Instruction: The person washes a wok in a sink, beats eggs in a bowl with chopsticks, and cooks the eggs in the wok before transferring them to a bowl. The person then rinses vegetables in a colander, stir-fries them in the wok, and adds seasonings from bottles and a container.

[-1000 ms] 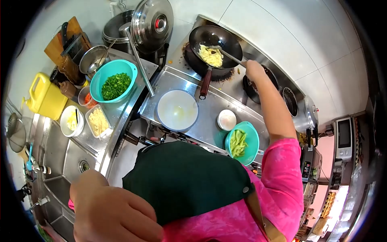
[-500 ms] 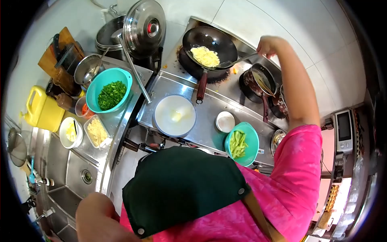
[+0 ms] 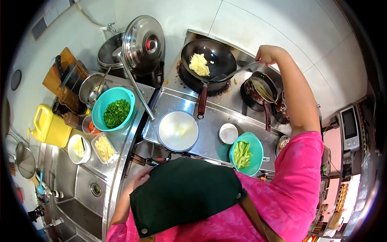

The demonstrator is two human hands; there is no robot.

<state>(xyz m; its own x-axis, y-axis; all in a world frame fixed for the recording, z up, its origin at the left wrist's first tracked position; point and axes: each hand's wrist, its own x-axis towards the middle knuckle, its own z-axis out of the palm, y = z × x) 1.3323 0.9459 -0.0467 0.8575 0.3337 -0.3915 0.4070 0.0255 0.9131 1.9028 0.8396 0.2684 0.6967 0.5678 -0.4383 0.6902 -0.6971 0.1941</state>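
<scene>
- Scrambled egg was contained in the wok.
- Metal spatula, its head in the wok, was gripped by the right hand.
- Left hand was part-hidden well apart from the wok, grip unclear.

A steel sink is the lowest part at left, and a steel surface joins it on its right side. Farther right of the sink there is a narrow piece of pale floor. Above the sink stands a plain light wall; far to its upper right, white wall tiles with thin dark joints. Far right of the sink — a pink wall and a very bright white area.
</scene>
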